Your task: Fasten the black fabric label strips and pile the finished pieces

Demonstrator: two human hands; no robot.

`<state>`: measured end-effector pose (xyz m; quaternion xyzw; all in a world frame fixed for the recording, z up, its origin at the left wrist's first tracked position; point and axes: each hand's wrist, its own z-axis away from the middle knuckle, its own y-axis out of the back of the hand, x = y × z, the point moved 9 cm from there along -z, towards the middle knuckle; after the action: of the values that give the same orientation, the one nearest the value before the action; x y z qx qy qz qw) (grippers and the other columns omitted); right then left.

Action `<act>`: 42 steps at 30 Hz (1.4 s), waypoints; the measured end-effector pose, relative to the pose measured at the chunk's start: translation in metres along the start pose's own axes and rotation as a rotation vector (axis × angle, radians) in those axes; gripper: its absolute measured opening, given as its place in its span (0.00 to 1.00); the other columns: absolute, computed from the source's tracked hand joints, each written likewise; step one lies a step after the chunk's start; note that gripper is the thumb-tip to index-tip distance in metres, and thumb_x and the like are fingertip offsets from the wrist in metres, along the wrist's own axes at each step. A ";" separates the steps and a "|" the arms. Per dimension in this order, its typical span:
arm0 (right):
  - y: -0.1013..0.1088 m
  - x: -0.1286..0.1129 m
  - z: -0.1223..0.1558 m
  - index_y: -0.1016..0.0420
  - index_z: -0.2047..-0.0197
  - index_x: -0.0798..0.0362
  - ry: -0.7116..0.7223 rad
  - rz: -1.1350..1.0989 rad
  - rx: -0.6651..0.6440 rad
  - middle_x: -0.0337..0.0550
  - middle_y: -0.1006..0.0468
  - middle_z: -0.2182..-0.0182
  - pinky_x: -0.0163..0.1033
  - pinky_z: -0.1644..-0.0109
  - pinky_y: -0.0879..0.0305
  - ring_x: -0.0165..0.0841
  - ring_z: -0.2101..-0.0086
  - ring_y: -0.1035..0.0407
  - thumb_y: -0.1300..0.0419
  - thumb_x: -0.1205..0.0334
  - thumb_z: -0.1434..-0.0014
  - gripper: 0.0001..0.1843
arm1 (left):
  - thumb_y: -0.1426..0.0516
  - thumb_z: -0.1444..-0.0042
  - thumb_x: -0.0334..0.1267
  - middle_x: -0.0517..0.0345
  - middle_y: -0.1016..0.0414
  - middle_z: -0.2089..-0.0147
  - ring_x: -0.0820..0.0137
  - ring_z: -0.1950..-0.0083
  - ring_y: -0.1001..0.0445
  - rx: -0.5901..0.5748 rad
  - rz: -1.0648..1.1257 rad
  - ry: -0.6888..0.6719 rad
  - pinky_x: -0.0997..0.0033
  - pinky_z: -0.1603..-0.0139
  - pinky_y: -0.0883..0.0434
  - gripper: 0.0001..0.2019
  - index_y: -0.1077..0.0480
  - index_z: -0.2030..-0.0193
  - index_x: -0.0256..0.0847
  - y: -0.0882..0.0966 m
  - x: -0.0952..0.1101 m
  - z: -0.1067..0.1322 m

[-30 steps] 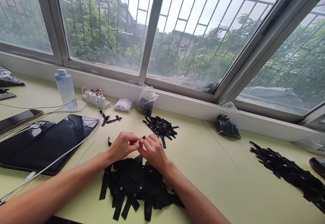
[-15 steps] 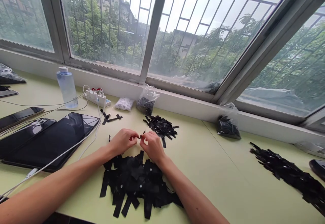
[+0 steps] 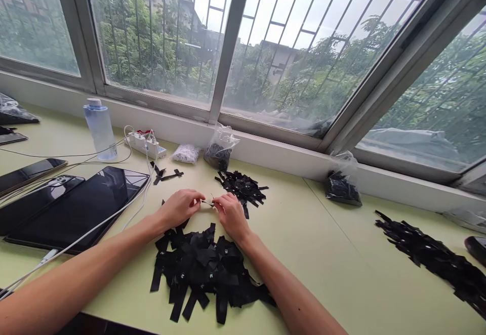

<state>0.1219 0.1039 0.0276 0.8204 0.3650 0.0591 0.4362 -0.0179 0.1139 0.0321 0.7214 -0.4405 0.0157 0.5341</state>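
Observation:
Between my two hands a small black fabric strip (image 3: 207,203) is held above the table, seen nearly edge-on. My left hand (image 3: 185,207) pinches its left end between thumb and fingertips. The right end is pinched by my right hand (image 3: 231,215). Just in front of my wrists lies a big loose pile of black fabric labels (image 3: 201,269), several of them marked with a white letter M. Beyond my right hand sits a smaller heap of black strips (image 3: 243,187), partly covered by that hand.
On the left are a tablet (image 3: 81,206), phones (image 3: 30,173), white cables, a water bottle (image 3: 100,130) and a power strip (image 3: 146,144). Clear bags of black pieces (image 3: 219,153) (image 3: 342,185) stand by the window. A long row of black strips (image 3: 429,259) lies at right.
My hands have drawn slightly apart, and the black strip now shows stretched between them. The rest of the table looks the same.

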 end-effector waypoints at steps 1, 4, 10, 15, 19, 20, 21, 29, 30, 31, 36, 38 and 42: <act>0.000 0.001 0.000 0.21 0.58 0.50 0.000 -0.001 0.001 0.42 0.19 0.67 0.43 0.55 0.33 0.38 0.62 0.30 0.40 0.74 0.36 0.10 | 0.44 0.38 0.32 0.52 0.19 0.60 0.66 0.63 0.23 -0.003 0.001 -0.003 0.71 0.59 0.30 0.13 0.21 0.52 0.41 0.000 0.000 0.000; -0.002 0.002 0.001 0.21 0.55 0.50 -0.003 -0.001 -0.013 0.43 0.19 0.65 0.43 0.55 0.32 0.39 0.61 0.30 0.40 0.75 0.37 0.13 | 0.44 0.38 0.32 0.52 0.19 0.61 0.66 0.63 0.23 -0.003 0.009 -0.006 0.70 0.60 0.29 0.12 0.21 0.52 0.41 0.000 0.001 0.000; -0.004 0.002 0.001 0.25 0.45 0.49 -0.001 0.032 -0.039 0.45 0.19 0.62 0.45 0.53 0.32 0.41 0.59 0.30 0.41 0.75 0.37 0.19 | 0.44 0.37 0.34 0.53 0.20 0.62 0.67 0.63 0.23 -0.011 0.009 -0.013 0.70 0.60 0.29 0.11 0.21 0.53 0.42 0.000 0.002 0.000; -0.003 0.003 0.000 0.26 0.44 0.50 -0.012 0.047 -0.032 0.43 0.19 0.62 0.44 0.54 0.33 0.40 0.59 0.30 0.42 0.76 0.37 0.21 | 0.43 0.38 0.34 0.54 0.21 0.63 0.66 0.61 0.23 -0.023 0.045 -0.036 0.71 0.60 0.29 0.10 0.19 0.56 0.44 -0.002 0.004 0.000; -0.002 0.004 0.001 0.25 0.46 0.50 -0.024 0.032 -0.024 0.44 0.21 0.62 0.44 0.53 0.33 0.40 0.59 0.31 0.47 0.79 0.37 0.22 | 0.42 0.39 0.33 0.54 0.20 0.63 0.67 0.61 0.23 -0.002 0.072 -0.042 0.71 0.59 0.29 0.09 0.18 0.58 0.44 -0.001 0.004 0.001; -0.002 0.003 0.001 0.25 0.46 0.49 -0.022 0.027 -0.023 0.44 0.22 0.62 0.44 0.53 0.33 0.40 0.59 0.31 0.48 0.79 0.37 0.23 | 0.42 0.38 0.33 0.54 0.20 0.63 0.67 0.62 0.23 0.004 0.076 -0.041 0.71 0.59 0.29 0.10 0.18 0.58 0.44 -0.001 0.004 0.001; -0.001 0.002 0.001 0.25 0.46 0.49 -0.022 0.022 -0.020 0.45 0.22 0.61 0.44 0.53 0.33 0.40 0.58 0.32 0.49 0.79 0.37 0.23 | 0.42 0.37 0.34 0.54 0.20 0.63 0.67 0.62 0.23 0.014 0.081 -0.039 0.71 0.59 0.29 0.10 0.18 0.57 0.44 0.000 0.004 0.001; 0.022 -0.009 -0.001 0.27 0.45 0.48 -0.048 -0.050 0.100 0.47 0.25 0.54 0.47 0.49 0.33 0.41 0.53 0.34 0.49 0.75 0.33 0.19 | 0.44 0.34 0.38 0.54 0.20 0.60 0.67 0.60 0.23 0.172 0.121 -0.014 0.69 0.57 0.29 0.10 0.20 0.54 0.44 0.022 0.003 -0.001; 0.024 -0.012 -0.001 0.27 0.45 0.48 -0.037 -0.048 0.102 0.47 0.26 0.53 0.48 0.48 0.33 0.41 0.53 0.34 0.48 0.74 0.32 0.18 | 0.44 0.34 0.38 0.54 0.20 0.59 0.67 0.60 0.24 0.181 0.122 -0.013 0.69 0.56 0.28 0.10 0.20 0.53 0.44 0.023 0.003 -0.001; 0.025 -0.016 -0.001 0.27 0.45 0.47 -0.023 -0.043 0.098 0.47 0.26 0.52 0.49 0.47 0.33 0.41 0.52 0.35 0.47 0.73 0.32 0.18 | 0.44 0.34 0.38 0.54 0.21 0.59 0.68 0.60 0.24 0.188 0.121 -0.014 0.69 0.56 0.28 0.10 0.21 0.53 0.44 0.024 0.003 -0.001; 0.021 -0.025 -0.001 0.27 0.46 0.48 0.035 -0.010 0.055 0.48 0.26 0.52 0.49 0.46 0.33 0.42 0.51 0.35 0.40 0.68 0.34 0.14 | 0.44 0.33 0.39 0.54 0.21 0.60 0.68 0.61 0.24 0.199 0.107 -0.028 0.69 0.57 0.28 0.10 0.21 0.54 0.43 0.026 0.007 -0.001; 0.020 -0.024 -0.001 0.26 0.50 0.48 0.036 -0.017 0.060 0.47 0.25 0.54 0.49 0.47 0.33 0.42 0.51 0.35 0.40 0.68 0.34 0.11 | 0.44 0.33 0.39 0.54 0.21 0.60 0.68 0.61 0.24 0.202 0.104 -0.032 0.69 0.57 0.28 0.10 0.21 0.54 0.43 0.026 0.009 -0.001; 0.024 -0.019 0.000 0.25 0.56 0.49 -0.008 -0.039 0.104 0.46 0.24 0.57 0.48 0.48 0.34 0.42 0.52 0.34 0.42 0.70 0.34 0.07 | 0.44 0.33 0.39 0.55 0.21 0.61 0.68 0.62 0.24 0.219 0.075 -0.029 0.69 0.57 0.28 0.10 0.21 0.55 0.43 0.029 0.009 -0.001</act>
<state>0.1211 0.0837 0.0498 0.8347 0.3820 0.0284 0.3956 -0.0310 0.1078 0.0589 0.7586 -0.4706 0.0732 0.4447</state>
